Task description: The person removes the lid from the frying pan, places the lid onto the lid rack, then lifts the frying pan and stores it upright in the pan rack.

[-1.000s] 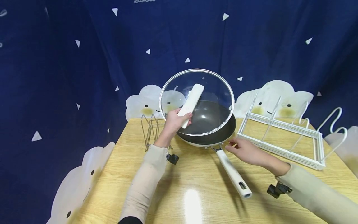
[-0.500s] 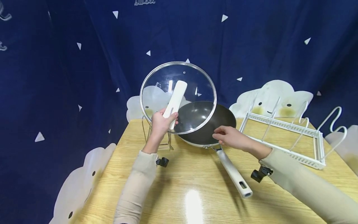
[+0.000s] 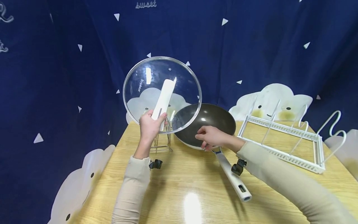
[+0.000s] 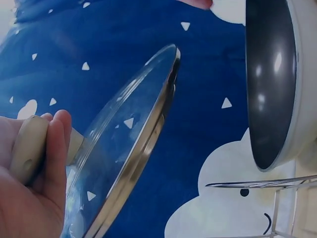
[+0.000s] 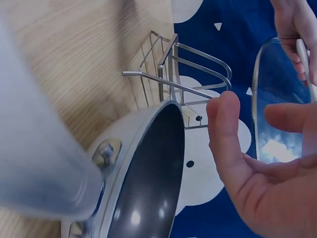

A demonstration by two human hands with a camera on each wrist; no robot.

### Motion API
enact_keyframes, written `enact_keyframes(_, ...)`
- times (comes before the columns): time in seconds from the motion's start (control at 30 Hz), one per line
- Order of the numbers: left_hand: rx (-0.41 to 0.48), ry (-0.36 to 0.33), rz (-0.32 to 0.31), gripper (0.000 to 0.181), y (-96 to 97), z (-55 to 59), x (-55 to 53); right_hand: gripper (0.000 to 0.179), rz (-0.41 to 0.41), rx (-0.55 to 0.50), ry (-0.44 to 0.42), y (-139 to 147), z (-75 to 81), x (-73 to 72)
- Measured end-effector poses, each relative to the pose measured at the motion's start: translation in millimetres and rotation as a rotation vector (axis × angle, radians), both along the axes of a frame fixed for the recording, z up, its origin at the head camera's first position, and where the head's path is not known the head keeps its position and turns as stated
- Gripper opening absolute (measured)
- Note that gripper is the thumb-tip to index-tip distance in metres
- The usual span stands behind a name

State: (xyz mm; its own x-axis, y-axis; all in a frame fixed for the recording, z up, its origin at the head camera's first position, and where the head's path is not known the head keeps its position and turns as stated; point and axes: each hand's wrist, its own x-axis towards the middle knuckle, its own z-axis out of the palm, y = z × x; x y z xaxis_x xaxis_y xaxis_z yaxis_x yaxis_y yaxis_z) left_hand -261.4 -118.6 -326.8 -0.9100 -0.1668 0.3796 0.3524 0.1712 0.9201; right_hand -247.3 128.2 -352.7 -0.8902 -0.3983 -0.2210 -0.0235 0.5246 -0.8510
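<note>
My left hand (image 3: 149, 126) grips the long white handle (image 3: 165, 95) of a round glass lid (image 3: 183, 74) with a metal rim. The lid is raised and tilted, and overlaps the left part of a dark wok (image 3: 221, 119) in the head view. In the left wrist view, the fingers wrap the lid handle (image 4: 29, 148). My right hand (image 3: 212, 137) hovers over the wok's near rim, fingers loosely bent, holding nothing. Its thumb and finger stand apart in the right wrist view. The wok's pale handle (image 3: 227, 171) points toward me, partly behind the right wrist camera.
Behind my left hand, a small metal wire rack (image 5: 171, 64) stands on the wooden table (image 3: 173, 189). At the right is a white rack (image 3: 293, 158) with upright curved wires. A dark blue curtain (image 3: 251, 56) with clouds and triangles hangs at the back.
My left hand has carried the lid left and slightly up, off the wok and over the wire rack in the head view. My right hand has moved left over the wok's rim.
</note>
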Motion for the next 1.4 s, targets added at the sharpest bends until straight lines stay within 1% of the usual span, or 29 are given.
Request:
enact_keyframes(0.1,0.007,0.015,0.029,0.030,-1.4,0.3,-0.2,0.039,0.011,0.009,0.008,-9.0,-1.9,-3.8)
enact_keyframes(0.17,0.004,0.028,0.051,0.030,-2.2,0.5,-0.1,0.039,0.003,0.014,0.002,-15.6,-2.5,-6.6)
enact_keyframes(0.3,-0.033,0.075,0.108,0.026,-3.6,0.2,0.2,0.037,0.007,0.016,0.019,-28.0,-3.3,-13.4)
enact_keyframes(0.43,-0.103,0.124,0.184,0.025,-5.1,-1.4,0.2,0.034,0.016,-0.002,0.042,-39.6,-5.5,-19.2)
enact_keyframes(0.53,-0.165,0.151,0.253,0.025,-6.4,-3.7,0.6,0.034,0.008,-0.027,0.045,-49.2,-9.3,-23.6)
enact_keyframes(0.7,-0.215,0.203,0.340,0.024,-6.8,-6.2,2.0,0.035,-0.015,-0.109,0.040,-63.2,-19.0,-34.9)
enact_keyframes(0.9,-0.212,0.241,0.410,0.023,-7.8,-3.6,0.7,0.035,-0.008,-0.206,0.050,-77.5,-28.3,-55.3)
enact_keyframes(1.03,-0.210,0.268,0.459,0.022,-8.1,-2.7,0.4,0.032,-0.043,-0.243,0.070,-85.5,-33.4,-65.1)
enact_keyframes(1.1,-0.204,0.281,0.486,0.022,-8.3,-2.4,0.5,0.030,-0.062,-0.249,0.089,-90.0,-35.7,-68.1)
enact_keyframes(1.23,-0.176,0.292,0.516,0.022,-9.5,-1.3,0.8,0.032,-0.088,-0.226,0.128,-99.1,-38.7,-72.5)
enact_keyframes(1.4,-0.173,0.259,0.550,0.022,-12.2,-1.4,0.9,0.040,-0.093,-0.209,0.128,-109.8,-39.8,-76.0)
